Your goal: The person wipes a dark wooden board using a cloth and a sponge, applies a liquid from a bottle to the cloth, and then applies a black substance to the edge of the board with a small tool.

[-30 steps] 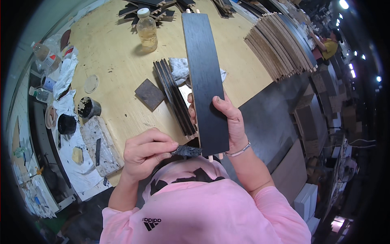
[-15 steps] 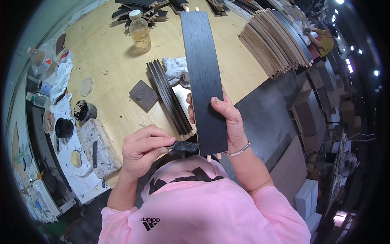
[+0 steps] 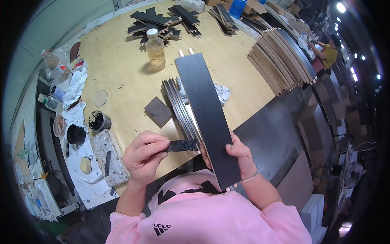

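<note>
My right hand [image 3: 240,156] grips a long black board [image 3: 209,118] with pale wooden dowels sticking out at both ends. The thumb lies on its broad face and some fingers show past its left edge. In my left hand [image 3: 143,156], thumb and fingers pinch a flat strip smeared with black [image 3: 183,145]. Its tip is close to the board's left edge; whether they touch I cannot tell. Behind them, several narrow dark boards [image 3: 180,110] stand on edge together, beside a dark square block [image 3: 158,112]. A white rag [image 3: 222,93] is partly hidden by the board.
On the yellowish table [image 3: 118,73] stands a bottle of amber liquid [image 3: 156,53]. Stacked black boards [image 3: 152,20] lie at the far side, and a row of boards [image 3: 280,61] at right. Tubs of black paste [image 3: 99,120] and a stained slab [image 3: 107,154] are at left. A person [image 3: 325,55] works far right.
The board has come lower and closer to me, its upper end tilting left. My left hand and the strip have shifted slightly. The view has also shifted, showing more of the table's far side.
</note>
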